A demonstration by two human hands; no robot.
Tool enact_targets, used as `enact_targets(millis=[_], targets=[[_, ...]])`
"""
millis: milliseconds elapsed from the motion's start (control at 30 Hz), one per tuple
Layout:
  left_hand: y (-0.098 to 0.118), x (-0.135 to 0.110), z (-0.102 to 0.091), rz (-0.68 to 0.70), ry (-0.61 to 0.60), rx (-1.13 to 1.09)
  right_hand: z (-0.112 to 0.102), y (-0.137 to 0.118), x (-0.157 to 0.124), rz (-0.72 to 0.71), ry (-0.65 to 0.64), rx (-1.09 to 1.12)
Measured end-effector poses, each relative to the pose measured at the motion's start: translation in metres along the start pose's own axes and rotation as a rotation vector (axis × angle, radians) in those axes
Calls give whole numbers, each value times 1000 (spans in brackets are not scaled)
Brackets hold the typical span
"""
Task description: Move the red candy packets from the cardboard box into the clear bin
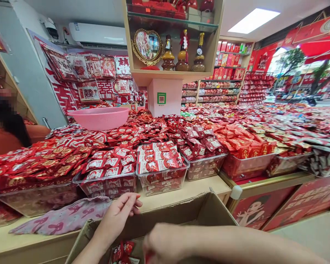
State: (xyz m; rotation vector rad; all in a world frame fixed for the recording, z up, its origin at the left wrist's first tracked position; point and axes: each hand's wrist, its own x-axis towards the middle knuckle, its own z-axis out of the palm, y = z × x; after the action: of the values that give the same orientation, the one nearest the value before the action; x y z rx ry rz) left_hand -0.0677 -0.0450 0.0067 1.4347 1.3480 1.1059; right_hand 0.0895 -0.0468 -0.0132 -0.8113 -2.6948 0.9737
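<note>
My left hand (123,207) hovers over the far wall of an open cardboard box (181,211), its fingers loosely bent and apart, with nothing visible in them. Inside the box, my right hand (163,242) is smeared by motion and its fingers are hidden. A blur of red shows just below it; whether it is gripped I cannot tell. Small red candy packets (122,251) lie on the box floor, left of my right hand. Just beyond the box stands a clear plastic tub (162,179) heaped with red and white packets.
More clear tubs (110,183) of red packets line the counter. A pink patterned cloth (63,216) lies left of the box. Further back are a pink plastic basket (101,117) and a shelf unit (170,75) on a pillar. Another person (11,124) is at the far left.
</note>
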Motion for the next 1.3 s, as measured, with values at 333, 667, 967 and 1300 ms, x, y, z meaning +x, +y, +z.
enact_targets(millis=[333,667,967,1300], targets=[[14,-17,39,-40,212,-178,-26,-1,-1,54,679,447],[18,-15,43,-106,288,-243,-25,-6,-8,-10,627,440],[19,-15,35,-115,247,-105,-43,-1,-24,-3,459,242],[6,2,-11,-34,331,88,-117,47,-60,189,1044,634]])
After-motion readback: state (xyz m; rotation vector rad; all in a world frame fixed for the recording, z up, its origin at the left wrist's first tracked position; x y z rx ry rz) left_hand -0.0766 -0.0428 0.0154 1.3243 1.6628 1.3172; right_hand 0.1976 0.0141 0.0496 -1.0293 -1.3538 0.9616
